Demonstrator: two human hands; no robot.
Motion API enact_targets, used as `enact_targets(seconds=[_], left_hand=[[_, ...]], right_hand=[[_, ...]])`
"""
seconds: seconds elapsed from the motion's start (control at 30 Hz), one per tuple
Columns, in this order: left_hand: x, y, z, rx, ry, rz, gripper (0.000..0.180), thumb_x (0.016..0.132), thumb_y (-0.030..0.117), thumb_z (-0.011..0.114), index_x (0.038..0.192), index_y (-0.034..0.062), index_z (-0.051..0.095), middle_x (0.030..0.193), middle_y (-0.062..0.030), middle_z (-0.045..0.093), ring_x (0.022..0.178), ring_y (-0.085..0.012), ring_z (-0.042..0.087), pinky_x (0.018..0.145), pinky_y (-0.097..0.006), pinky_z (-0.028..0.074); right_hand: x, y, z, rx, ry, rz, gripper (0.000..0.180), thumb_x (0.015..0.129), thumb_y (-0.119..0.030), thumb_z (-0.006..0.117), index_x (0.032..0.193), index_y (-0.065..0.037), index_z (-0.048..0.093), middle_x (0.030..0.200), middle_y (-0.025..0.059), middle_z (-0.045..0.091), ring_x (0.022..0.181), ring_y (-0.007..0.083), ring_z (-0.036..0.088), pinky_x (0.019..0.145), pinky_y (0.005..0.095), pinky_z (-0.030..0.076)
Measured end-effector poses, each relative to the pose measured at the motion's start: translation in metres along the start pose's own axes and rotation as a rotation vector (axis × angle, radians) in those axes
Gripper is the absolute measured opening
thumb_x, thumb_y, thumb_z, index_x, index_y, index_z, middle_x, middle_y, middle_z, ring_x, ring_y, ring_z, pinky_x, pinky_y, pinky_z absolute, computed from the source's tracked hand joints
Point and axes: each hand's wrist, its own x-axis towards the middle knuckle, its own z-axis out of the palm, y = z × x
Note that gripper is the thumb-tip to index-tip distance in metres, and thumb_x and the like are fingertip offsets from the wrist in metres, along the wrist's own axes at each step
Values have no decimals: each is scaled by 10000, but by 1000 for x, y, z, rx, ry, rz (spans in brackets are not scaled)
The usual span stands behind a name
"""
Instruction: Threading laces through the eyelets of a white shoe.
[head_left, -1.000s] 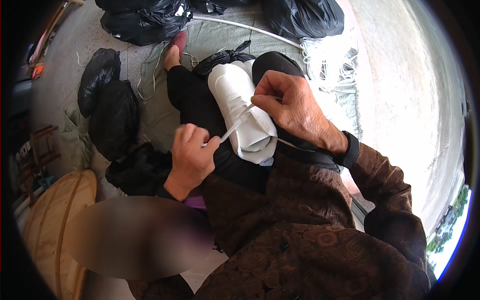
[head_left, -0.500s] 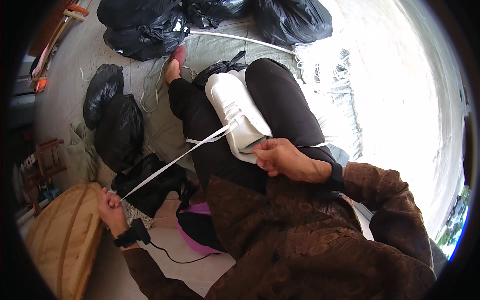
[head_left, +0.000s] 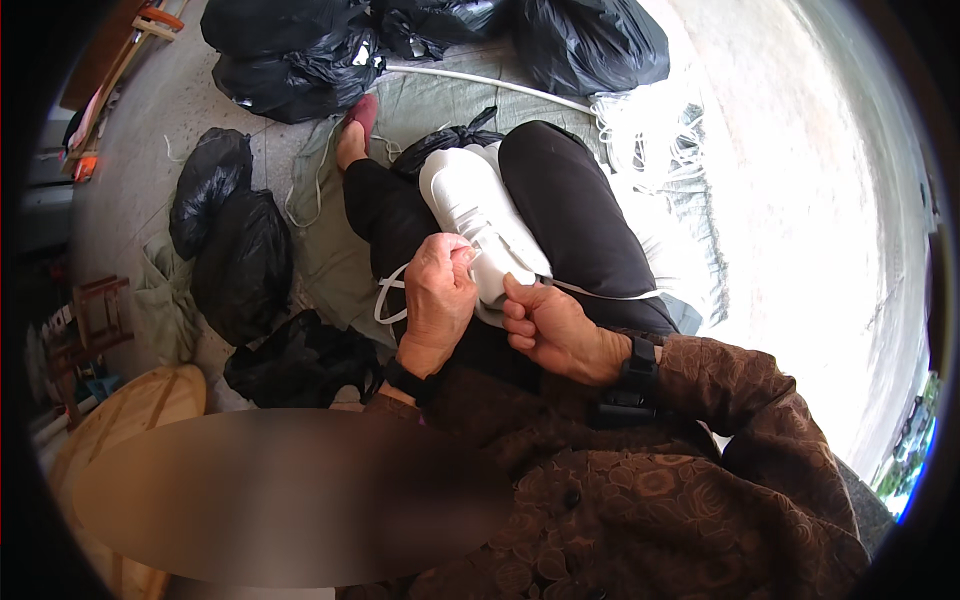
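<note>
Left hand (head_left: 438, 300), stretched far out on the white lace (head_left: 392, 300) half a second ago, is back pinching it at the white shoe (head_left: 478, 215) on the lap; right hand (head_left: 555, 330) apparently grips the other end, so another eyelet pass looks underway.

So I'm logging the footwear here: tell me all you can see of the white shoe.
The white shoe is a smooth, sneaker-like shoe lying on the person's lap between black-trousered thighs, toe pointing away. A flat white lace loops off its left side; another strand runs right across the thigh. The left hand grips its laced top, and the right hand pinches at its near end.
</note>
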Motion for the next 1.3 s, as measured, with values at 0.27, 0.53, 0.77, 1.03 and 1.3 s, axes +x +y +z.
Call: enact_targets(seconds=[0.27,0.53,0.77,1.03,1.3], left_hand=[[7,5,20,-55,-4,-482,50,853,6,635,849,-44,640,800,-101,637,715,-219,597,677,-342,468],[-1,18,24,-131,93,-341,158,799,-81,627,951,-46,653,749,-65,654,684,-136,621,655,-286,505],[-2,28,22,-67,171,-185,322,782,-91,639,1088,-17,568,806,-85,678,710,-140,646,690,-272,527],[8,24,20,-112,117,-405,347,754,-29,657,1081,-54,544,805,-136,690,711,-224,670,700,-350,531],[-11,23,-20,128,235,-49,379,767,14,679,1127,14,562,1065,-152,604,1042,-349,546,907,-435,446]], right_hand=[[2,1,5,-11,57,-13,193,1029,-270,549,925,-130,465,687,-33,459,529,81,343,485,240,303],[3,-5,-6,-96,90,-42,244,998,-255,604,855,-104,477,651,-14,476,489,93,354,457,262,290],[-26,-27,-8,-545,132,1,181,972,-201,609,874,-49,600,666,-28,494,518,70,387,480,255,325],[4,-80,25,-2055,52,-1223,235,742,-147,767,942,-69,671,909,120,642,872,274,673,623,364,537],[18,-198,-9,-2403,398,-1613,77,837,-108,607,848,-49,558,786,96,584,660,236,620,548,357,495]])
